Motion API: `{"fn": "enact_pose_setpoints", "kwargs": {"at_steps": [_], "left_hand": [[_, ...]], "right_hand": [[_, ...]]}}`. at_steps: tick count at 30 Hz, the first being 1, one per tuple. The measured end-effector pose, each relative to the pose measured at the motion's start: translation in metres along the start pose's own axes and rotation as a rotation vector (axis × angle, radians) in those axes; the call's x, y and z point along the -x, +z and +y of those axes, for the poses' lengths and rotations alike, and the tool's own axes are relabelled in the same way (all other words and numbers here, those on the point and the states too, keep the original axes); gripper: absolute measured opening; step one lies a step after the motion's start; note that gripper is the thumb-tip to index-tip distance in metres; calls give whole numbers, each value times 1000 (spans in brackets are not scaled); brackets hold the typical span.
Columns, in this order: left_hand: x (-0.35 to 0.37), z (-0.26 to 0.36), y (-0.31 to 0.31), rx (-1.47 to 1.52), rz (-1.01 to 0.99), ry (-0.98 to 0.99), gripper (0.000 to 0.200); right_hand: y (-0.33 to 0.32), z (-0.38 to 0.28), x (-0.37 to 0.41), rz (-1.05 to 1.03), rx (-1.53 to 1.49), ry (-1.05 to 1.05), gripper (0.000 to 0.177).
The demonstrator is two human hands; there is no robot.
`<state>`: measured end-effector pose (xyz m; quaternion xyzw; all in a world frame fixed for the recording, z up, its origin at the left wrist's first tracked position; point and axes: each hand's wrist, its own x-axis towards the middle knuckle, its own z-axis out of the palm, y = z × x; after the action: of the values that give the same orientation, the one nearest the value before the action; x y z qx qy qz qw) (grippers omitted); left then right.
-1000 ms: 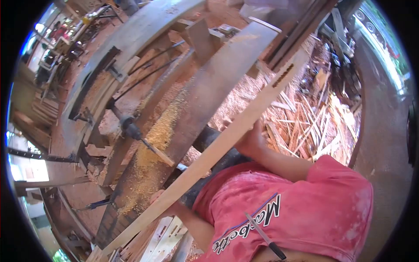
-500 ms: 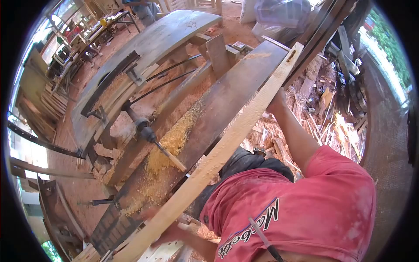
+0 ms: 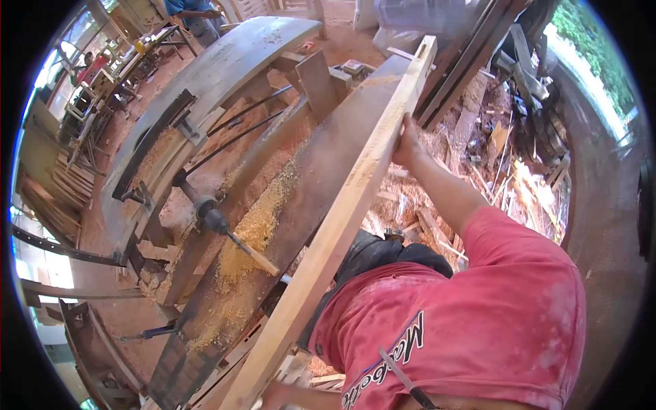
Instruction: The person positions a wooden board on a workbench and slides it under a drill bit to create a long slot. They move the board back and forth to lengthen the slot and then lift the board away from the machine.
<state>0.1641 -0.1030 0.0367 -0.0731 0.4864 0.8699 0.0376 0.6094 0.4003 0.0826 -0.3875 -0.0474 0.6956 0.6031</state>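
A long, pale wooden beam (image 3: 335,236) runs diagonally across the view, with a slot cut near its far end. My right hand (image 3: 408,145) is closed around the beam near that end, its thumb against the side. At the bottom of the view my left hand (image 3: 275,395) holds the near part; the beam and the frame edge hide most of its fingers. Left of the beam, a drill chuck (image 3: 213,217) carries a bit (image 3: 254,254) that points toward the beam, over a dark machine table (image 3: 321,160) strewn with yellow sawdust (image 3: 256,229).
A large curved grey panel (image 3: 239,51) lies behind the machine. Dark upright beams (image 3: 471,51) stand at the upper right, beside heaps of wood scraps (image 3: 478,154). At the back, another person (image 3: 195,17) in blue stands near a workbench (image 3: 133,58).
The beam has turned steeper and shows more of its side face. My right hand has come into fuller view; my left hand has moved down toward the frame edge. The whole view has shifted slightly.
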Motion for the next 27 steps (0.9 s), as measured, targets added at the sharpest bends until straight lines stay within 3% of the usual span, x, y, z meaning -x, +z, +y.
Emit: {"fn": "enact_pose_setpoints", "kwargs": {"at_steps": [6,8,12,17,20,22,25,27], "left_hand": [[2,11,-9,-34,57,28,121],[1,14,-12,-66,58,39,121],[4,16,-17,-86,78,49,121],[8,10,-10,-105,52,44,122],[8,4,-4,-40,8,22,122],[10,-10,5,44,-30,-18,123],[12,-19,10,94,17,14,123],[21,-45,40,237,23,-111,114]], "right_hand": [[-40,-35,-67,22,30,-34,79],[-70,-34,-88,30,110,78,82],[-35,-10,-26,68,162,-46,82],[-63,-19,-70,-3,139,-12,78],[-58,-27,-80,97,251,-45,74],[-55,-7,-86,161,397,-44,70],[-45,32,-58,9,466,-63,64],[-38,49,-50,0,484,-14,64]]}}
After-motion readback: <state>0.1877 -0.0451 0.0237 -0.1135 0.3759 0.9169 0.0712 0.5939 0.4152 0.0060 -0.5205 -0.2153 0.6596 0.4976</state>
